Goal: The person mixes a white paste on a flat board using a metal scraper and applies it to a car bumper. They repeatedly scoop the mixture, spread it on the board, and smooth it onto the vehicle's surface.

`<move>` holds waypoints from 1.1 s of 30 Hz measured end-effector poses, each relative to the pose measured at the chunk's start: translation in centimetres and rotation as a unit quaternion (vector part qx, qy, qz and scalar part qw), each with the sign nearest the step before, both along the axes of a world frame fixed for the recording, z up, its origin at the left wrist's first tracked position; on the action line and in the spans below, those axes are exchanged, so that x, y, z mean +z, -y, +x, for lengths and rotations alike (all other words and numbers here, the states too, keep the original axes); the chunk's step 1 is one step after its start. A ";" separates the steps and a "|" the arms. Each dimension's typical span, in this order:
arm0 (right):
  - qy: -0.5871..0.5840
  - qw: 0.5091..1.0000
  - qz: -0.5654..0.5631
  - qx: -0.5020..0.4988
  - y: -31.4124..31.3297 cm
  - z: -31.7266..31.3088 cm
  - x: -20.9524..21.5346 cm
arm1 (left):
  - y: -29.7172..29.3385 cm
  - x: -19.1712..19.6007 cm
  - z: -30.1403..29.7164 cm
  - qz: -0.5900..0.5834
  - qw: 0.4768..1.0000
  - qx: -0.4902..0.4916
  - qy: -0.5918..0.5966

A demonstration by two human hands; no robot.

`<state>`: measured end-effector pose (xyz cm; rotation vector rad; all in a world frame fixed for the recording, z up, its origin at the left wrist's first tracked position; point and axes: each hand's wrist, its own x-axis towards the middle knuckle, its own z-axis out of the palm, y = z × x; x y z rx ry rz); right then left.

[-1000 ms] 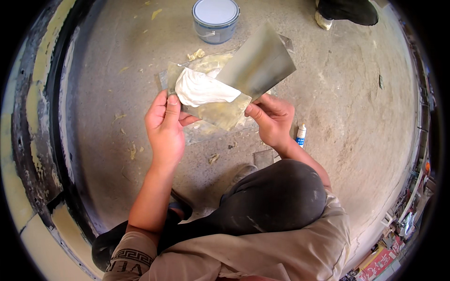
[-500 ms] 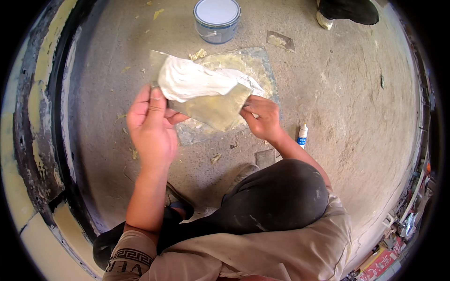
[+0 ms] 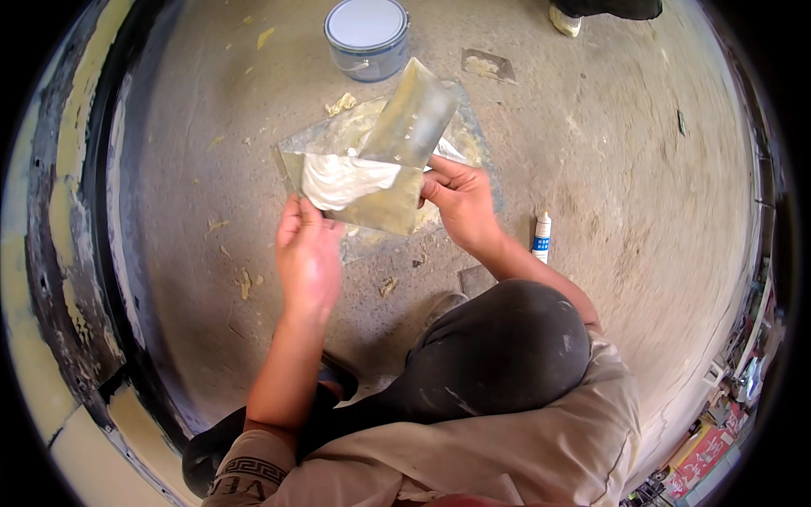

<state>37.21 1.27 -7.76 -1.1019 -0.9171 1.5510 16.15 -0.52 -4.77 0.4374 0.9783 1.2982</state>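
My left hand (image 3: 308, 258) grips the lower left edge of a flat metal scraper plate (image 3: 384, 207) loaded with a thick smear of white putty (image 3: 342, 177). My right hand (image 3: 460, 198) holds a second metal scraper blade (image 3: 412, 118), tilted up and resting its edge against the putty on the first plate. Both plates hang above a square mixing board (image 3: 473, 144) on the concrete floor, smeared with yellowish putty. My bent knee (image 3: 498, 346) in dark trousers sits just below my right hand.
A round putty can with a white lid (image 3: 367, 35) stands on the floor beyond the board. A small white tube (image 3: 541, 237) lies right of my right wrist. Another person's shoe (image 3: 564, 19) shows at the top. A dark curved panel edge (image 3: 93, 253) runs down the left.
The right-hand blade, flat over the board half a second ago, is now tilted up against the putty. The plate with putty has shifted right and slightly lower.
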 end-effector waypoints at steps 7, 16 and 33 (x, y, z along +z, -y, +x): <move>-0.058 0.997 -0.041 -0.040 0.9 -1.6 -0.2 | 0.1 0.3 2.9 0.008 0.997 0.009 0.071; -0.037 0.999 -0.018 0.004 1.4 -1.5 0.1 | -0.1 -0.6 2.8 0.066 0.998 0.006 0.017; 0.279 0.920 0.059 0.270 10.3 13.8 2.6 | -3.8 1.6 -5.6 0.128 0.975 0.077 -0.162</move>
